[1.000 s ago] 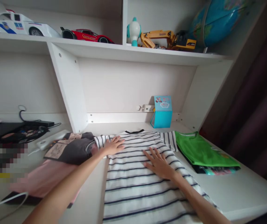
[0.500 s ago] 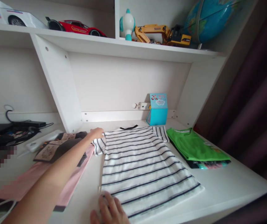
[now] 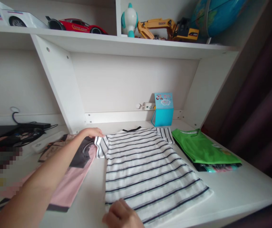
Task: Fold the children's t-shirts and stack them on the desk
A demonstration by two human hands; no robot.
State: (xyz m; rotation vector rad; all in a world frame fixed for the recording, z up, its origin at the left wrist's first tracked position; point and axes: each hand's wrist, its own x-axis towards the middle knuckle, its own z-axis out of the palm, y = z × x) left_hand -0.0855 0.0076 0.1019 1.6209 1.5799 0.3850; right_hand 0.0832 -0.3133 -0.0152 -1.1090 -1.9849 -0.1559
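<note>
A white T-shirt with dark stripes [image 3: 145, 164] lies flat on the white desk [image 3: 240, 186], collar toward the back wall. My left hand [image 3: 92, 132] reaches to its left sleeve at the far left corner, fingers curled down onto the sleeve edge. My right hand [image 3: 121, 216] is at the near left corner of the hem, at the bottom of the view, fingers closed on the cloth. Part of the right hand is cut off by the frame edge.
A folded green shirt [image 3: 202, 148] lies on darker folded clothes to the right. A pink garment [image 3: 64, 186] under a dark printed one [image 3: 79, 155] lies to the left. A blue box [image 3: 163, 109] stands at the back. Cables and dark devices [image 3: 19, 131] sit far left; toys on the shelf above.
Both hands left the middle of the shirt, where they lay flat. The left went to the left sleeve, the right came back to the near hem corner and closed.
</note>
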